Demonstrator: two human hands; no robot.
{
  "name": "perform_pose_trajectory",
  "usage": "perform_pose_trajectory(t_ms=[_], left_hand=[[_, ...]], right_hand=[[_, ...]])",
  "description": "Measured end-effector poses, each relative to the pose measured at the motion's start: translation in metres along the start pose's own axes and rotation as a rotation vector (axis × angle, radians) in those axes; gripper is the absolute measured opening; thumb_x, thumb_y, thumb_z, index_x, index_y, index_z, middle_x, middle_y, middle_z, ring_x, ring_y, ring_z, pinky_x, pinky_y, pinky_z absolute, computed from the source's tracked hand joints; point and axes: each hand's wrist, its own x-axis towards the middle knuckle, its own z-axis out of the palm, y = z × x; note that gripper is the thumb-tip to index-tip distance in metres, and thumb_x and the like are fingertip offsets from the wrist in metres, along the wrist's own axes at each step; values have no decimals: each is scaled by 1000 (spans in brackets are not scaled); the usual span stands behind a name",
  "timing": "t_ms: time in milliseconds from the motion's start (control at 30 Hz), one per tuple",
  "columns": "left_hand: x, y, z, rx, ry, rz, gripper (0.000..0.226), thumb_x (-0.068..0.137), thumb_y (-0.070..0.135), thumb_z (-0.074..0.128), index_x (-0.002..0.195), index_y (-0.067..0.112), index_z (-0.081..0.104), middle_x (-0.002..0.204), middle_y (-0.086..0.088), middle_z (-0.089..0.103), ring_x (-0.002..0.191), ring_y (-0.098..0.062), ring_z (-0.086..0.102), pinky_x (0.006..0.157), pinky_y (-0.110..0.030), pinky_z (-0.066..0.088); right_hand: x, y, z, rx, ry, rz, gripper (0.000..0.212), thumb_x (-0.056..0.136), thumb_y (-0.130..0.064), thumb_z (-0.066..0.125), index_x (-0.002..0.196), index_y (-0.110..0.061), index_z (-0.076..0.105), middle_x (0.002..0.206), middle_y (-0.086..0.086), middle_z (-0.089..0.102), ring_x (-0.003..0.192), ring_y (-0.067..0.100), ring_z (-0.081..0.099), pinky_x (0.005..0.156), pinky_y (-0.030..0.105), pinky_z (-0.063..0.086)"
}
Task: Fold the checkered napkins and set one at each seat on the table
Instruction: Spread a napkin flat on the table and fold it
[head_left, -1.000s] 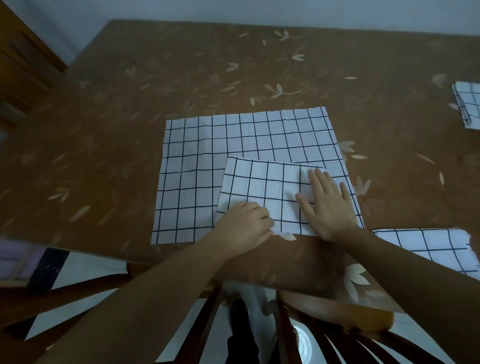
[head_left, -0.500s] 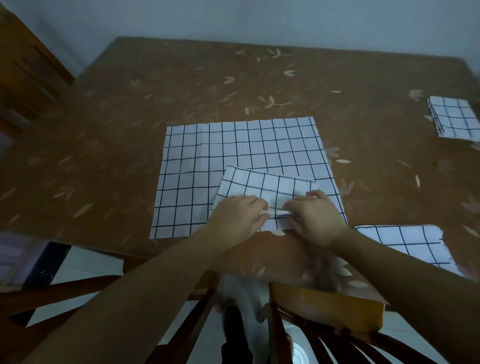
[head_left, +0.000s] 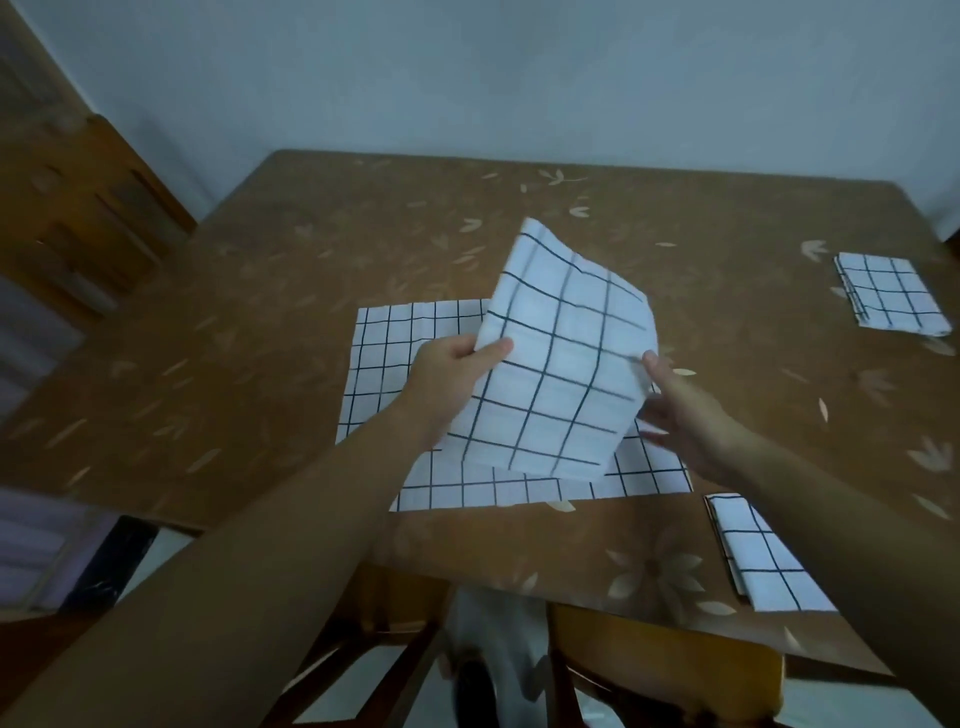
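Pinching the folded white black-checked napkin by its left edge, the left hand holds it aloft; the right hand is at the opposite edge, its grip unclear.

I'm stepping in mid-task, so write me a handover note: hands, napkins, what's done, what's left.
Hands: left hand grips the held napkin, which is folded and lifted above the table; right hand is at its right edge, grip blurred.
Done: far-right napkin and near-right napkin lie folded on the table.
Left: set the held napkin at a seat, then fold and place the flat napkin beneath it.
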Motion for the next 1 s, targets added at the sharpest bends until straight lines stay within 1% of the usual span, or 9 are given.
perform_pose_trajectory(t_ms=[100,200,367,467,633,700,767,900,1000], left_hand=[[0,-9,-1,-121,49,-138,7,90,22,68,88,17,73,87,0,77,90,-19,72,72,-29,56],[-2,-27,-7,-109,105,-258,9,88,30,70,86,21,71,87,1,76,83,-16,72,78,-36,58],[-2,-43,-13,-115,134,-314,34,85,31,72,111,10,67,111,-9,71,107,-27,65,99,-47,49],[0,-44,-16,-103,143,-295,43,80,34,76,114,10,64,116,-9,68,110,-26,63,102,-47,47],[2,-41,-18,17,218,-249,9,84,26,74,85,25,65,97,5,65,98,-14,61,98,-38,48],[3,-36,-20,28,233,-191,6,85,23,73,86,21,67,93,9,63,83,-3,57,83,-26,45],[4,-28,-23,34,223,-118,7,83,20,73,88,15,71,109,8,66,95,-4,58,83,-22,39],[5,-13,-20,100,146,6,6,81,17,76,76,15,72,88,6,70,85,-2,64,77,-16,48],[5,-4,-8,193,44,99,8,80,16,77,74,18,72,78,8,70,72,-1,64,72,-15,52]], right_hand=[[4,0,11,145,-88,77,32,89,-35,60,109,-11,65,105,8,72,88,16,69,81,32,53],[14,4,19,131,65,49,33,89,-15,65,119,-3,61,108,10,71,89,20,70,78,31,55],[19,14,20,-161,256,-18,81,64,-41,82,136,-31,47,113,13,63,95,28,68,91,44,54],[18,13,23,-284,196,-88,43,71,-31,82,110,-28,66,100,28,65,85,35,67,87,47,55],[14,2,24,-611,224,-281,7,84,-23,72,89,-18,71,74,14,61,63,18,52,51,17,39],[12,-4,24,-687,193,-336,9,85,-22,70,79,-16,74,75,12,62,64,17,51,48,17,35],[13,-11,20,-624,140,-267,15,86,-20,69,75,-11,71,69,5,56,56,12,47,44,16,33],[18,-23,19,-716,-93,-97,14,87,-24,66,79,-12,67,75,4,66,71,19,60,65,29,47],[12,-39,39,-678,-214,-138,14,83,-33,73,91,-21,70,89,-8,73,87,8,68,75,17,50]])
